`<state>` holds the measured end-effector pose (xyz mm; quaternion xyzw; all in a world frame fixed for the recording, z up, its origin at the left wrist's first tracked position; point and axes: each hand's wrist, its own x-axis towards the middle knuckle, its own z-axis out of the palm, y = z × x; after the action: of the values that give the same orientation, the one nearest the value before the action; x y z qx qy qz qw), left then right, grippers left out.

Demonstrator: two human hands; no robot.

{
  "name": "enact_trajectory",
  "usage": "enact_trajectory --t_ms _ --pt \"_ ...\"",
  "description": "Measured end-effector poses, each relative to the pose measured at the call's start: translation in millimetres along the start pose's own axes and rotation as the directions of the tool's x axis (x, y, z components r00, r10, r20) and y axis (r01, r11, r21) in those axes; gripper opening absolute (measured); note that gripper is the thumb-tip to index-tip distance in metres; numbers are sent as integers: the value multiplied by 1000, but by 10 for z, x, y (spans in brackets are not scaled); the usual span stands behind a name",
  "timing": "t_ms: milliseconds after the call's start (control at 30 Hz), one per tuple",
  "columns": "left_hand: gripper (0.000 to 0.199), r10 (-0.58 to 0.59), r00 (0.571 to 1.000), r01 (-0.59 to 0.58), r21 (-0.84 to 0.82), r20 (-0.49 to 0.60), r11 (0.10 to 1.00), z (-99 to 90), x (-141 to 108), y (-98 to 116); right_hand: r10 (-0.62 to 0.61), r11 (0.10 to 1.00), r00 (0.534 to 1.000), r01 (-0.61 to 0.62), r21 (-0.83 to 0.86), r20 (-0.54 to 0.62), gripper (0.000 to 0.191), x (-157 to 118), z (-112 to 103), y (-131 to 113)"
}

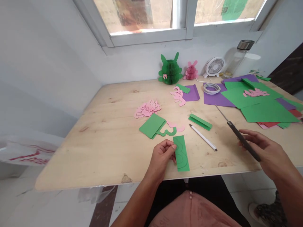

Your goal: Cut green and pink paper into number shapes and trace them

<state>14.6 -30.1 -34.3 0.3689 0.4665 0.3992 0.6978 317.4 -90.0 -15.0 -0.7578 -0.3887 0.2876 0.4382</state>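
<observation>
The left hand (162,156) pinches a green strip (182,156) between thumb and fingers. The right hand (268,153), partly curled, holds a black-handled tool (243,140).

Cannot see all the left hand's (162,154) fingers behind the strip (182,160), read the bag's (14,150) print (30,154), or follow the table (106,135) past the right edge.

Papercraft workspace beside window (190,19): wooden table (106,142) with outlined green strip (182,154), coloured sheets (267,111), paper figures (170,72), tape roll (211,92).
</observation>
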Motion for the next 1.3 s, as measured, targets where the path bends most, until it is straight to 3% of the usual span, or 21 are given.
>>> enact_trajectory --t_ms 133,267,433,533,633,767,967,1300 --pt "20 3 1000 -3 7 -4 1000 5 3 3 159 932 982 -182 314 97 52 -170 15 -12" --pt "21 -9 1000 9 1 -11 1000 8 3 9 191 891 970 -236 387 153 51 -228 59 9" --pt "22 10 1000 -10 47 -7 999 -1 9 43 44 992 999 -42 122 -19 46 -167 110 45" --pt "21 59 998 -57 103 -18 993 -18 23 95 -109 988 991 99 -122 -75 47 -106 123 88" --pt "19 82 996 -76 146 -34 986 -39 44 158 -247 883 964 182 -432 -98 45 -33 132 149" --pt "18 143 989 -130 205 -49 970 -55 91 228 -410 656 911 252 -712 -54 44 62 174 189" --pt "15 183 983 -167 332 -15 928 -27 271 268 -537 419 841 333 -845 65 40 156 240 170" --pt "11 172 984 -171 427 35 888 -4 578 236 -548 305 816 397 -866 181 34 168 176 127"
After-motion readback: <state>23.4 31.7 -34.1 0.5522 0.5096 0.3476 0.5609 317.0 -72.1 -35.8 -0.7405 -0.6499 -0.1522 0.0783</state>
